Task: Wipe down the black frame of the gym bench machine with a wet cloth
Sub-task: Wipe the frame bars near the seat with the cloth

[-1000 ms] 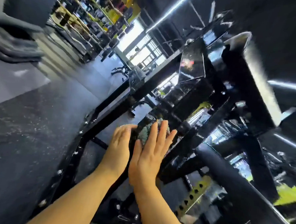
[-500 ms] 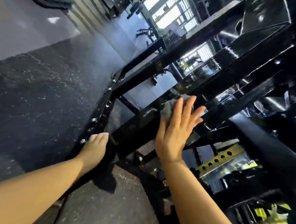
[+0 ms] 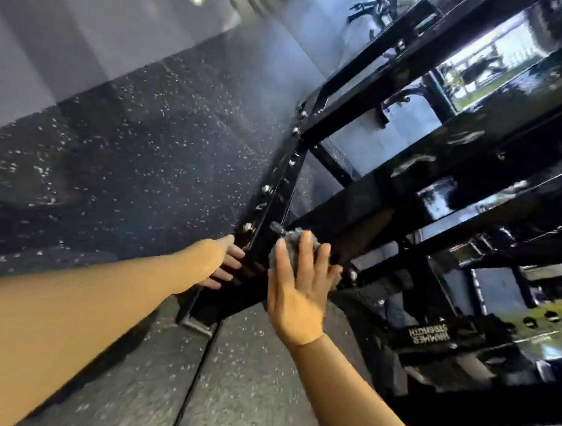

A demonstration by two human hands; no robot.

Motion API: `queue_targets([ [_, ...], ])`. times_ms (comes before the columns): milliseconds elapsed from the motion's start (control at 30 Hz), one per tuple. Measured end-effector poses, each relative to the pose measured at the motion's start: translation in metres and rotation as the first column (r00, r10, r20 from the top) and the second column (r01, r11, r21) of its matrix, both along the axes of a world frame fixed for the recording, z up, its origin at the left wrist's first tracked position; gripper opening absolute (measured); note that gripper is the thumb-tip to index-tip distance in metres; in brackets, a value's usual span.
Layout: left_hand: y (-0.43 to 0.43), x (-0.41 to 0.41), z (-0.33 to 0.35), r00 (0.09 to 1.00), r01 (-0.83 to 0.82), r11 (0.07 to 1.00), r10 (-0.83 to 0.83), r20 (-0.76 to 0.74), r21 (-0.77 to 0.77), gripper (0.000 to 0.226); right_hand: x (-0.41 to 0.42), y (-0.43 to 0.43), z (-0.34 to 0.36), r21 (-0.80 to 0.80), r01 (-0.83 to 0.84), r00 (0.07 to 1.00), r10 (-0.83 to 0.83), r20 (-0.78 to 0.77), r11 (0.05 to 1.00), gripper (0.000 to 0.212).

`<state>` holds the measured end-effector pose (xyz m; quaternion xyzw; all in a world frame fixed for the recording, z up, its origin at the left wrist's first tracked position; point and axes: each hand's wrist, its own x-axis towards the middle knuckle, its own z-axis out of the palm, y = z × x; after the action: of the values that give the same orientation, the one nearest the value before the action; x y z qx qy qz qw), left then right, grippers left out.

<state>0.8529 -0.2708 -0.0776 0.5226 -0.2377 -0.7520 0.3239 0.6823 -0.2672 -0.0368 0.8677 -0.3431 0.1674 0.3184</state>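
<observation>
A: Nearest us, what is each hand doing?

B: The right hand (image 3: 296,298) lies flat with fingers spread, pressing the grey cloth (image 3: 288,242) against a sloping bar of the black frame (image 3: 401,193). It grasps nothing; the palm pins the cloth. The left hand (image 3: 220,263) rests just left of the cloth on the same frame, fingers straight and relaxed, bracing on the bolted corner.

A: How will the cloth handle?

B: Soft, light and bunched, I'd judge. Being wet, it may slide well over glossy paint, yet could slip out from under a flat palm. Curling the fingers round its bulk would hold it more surely.

A: And the frame?

B: Rigid and heavy; it won't shift under pressure. Beyond the cloth the bars run up and away, bolts (image 3: 266,189) along the edge could snag fibres. Left of the frame lies speckled rubber floor (image 3: 129,159).
</observation>
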Motion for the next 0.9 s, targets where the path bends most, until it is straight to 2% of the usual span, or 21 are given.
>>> queue_targets([
  [100, -0.001, -0.003, 0.003, 0.995, -0.096, 0.995, 0.097, 0.038, -0.017, 0.044, -0.012, 0.013, -0.016, 0.182, -0.097, 0.955, 0.143, -0.26, 0.979, 0.061],
  [167, -0.009, -0.012, 0.018, 0.943, -0.262, 0.948, 0.292, 0.161, -0.183, 0.036, -0.018, 0.005, 0.012, 0.202, -0.155, 0.932, 0.211, -0.296, 0.967, 0.07],
  [233, -0.016, -0.018, 0.053, 0.831, -0.379, 0.798, 0.517, 0.207, -0.469, 0.027, -0.018, -0.011, 0.066, 0.107, -0.173, 0.954, 0.194, -0.228, 0.979, 0.061],
  [300, -0.007, -0.026, 0.105, 0.748, -0.461, 0.582, 0.661, 0.059, -0.67, 0.018, -0.012, -0.027, 0.123, 0.004, -0.146, 0.985, 0.146, -0.09, 0.989, 0.052],
  [367, 0.008, -0.035, 0.158, 0.76, -0.453, 0.429, 0.644, -0.087, -0.781, 0.025, -0.002, -0.036, 0.163, 0.03, -0.121, 0.988, 0.117, 0.104, 0.992, 0.05],
  [400, 0.015, -0.04, 0.178, 0.793, -0.413, 0.393, 0.598, -0.113, -0.822, 0.033, 0.005, -0.034, 0.173, 0.099, -0.126, 0.968, 0.1, 0.228, 0.987, 0.048],
  [467, 0.021, -0.053, 0.202, 0.854, -0.325, 0.403, 0.514, -0.082, -0.856, 0.047, 0.023, -0.024, 0.18, 0.252, -0.198, 0.871, 0.052, 0.489, 0.947, 0.036],
  [500, 0.022, -0.058, 0.209, 0.866, -0.305, 0.436, 0.497, -0.056, -0.847, 0.052, 0.03, -0.019, 0.18, 0.297, -0.242, 0.821, 0.032, 0.57, 0.924, 0.039],
  [600, 0.018, -0.071, 0.229, 0.879, -0.356, 0.563, 0.473, -0.062, -0.746, 0.053, 0.037, -0.013, 0.183, 0.284, -0.327, 0.773, 0.082, 0.629, 0.902, 0.063],
  [667, 0.011, -0.072, 0.242, 0.894, -0.382, 0.641, 0.438, -0.09, -0.666, 0.05, 0.028, -0.016, 0.188, 0.278, -0.407, 0.743, 0.138, 0.655, 0.87, 0.097],
  [700, 0.008, -0.073, 0.246, 0.896, -0.395, 0.666, 0.432, -0.104, -0.633, 0.046, 0.02, -0.017, 0.19, 0.294, -0.456, 0.716, 0.15, 0.682, 0.84, 0.107],
  [767, 0.006, -0.079, 0.252, 0.874, -0.396, 0.664, 0.485, -0.038, -0.635, 0.042, 0.003, -0.012, 0.195, 0.268, -0.555, 0.612, 0.168, 0.773, 0.787, 0.099],
  [833, 0.003, -0.082, 0.258, 0.82, -0.429, 0.634, 0.573, 0.018, -0.644, 0.047, -0.008, -0.009, 0.203, 0.137, -0.565, 0.409, 0.132, 0.903, 0.814, 0.078],
  [900, -0.002, -0.081, 0.266, 0.745, -0.52, 0.57, 0.667, -0.011, -0.636, 0.047, -0.006, -0.021, 0.213, 0.175, -0.521, 0.146, -0.115, 0.983, 0.835, 0.056],
])
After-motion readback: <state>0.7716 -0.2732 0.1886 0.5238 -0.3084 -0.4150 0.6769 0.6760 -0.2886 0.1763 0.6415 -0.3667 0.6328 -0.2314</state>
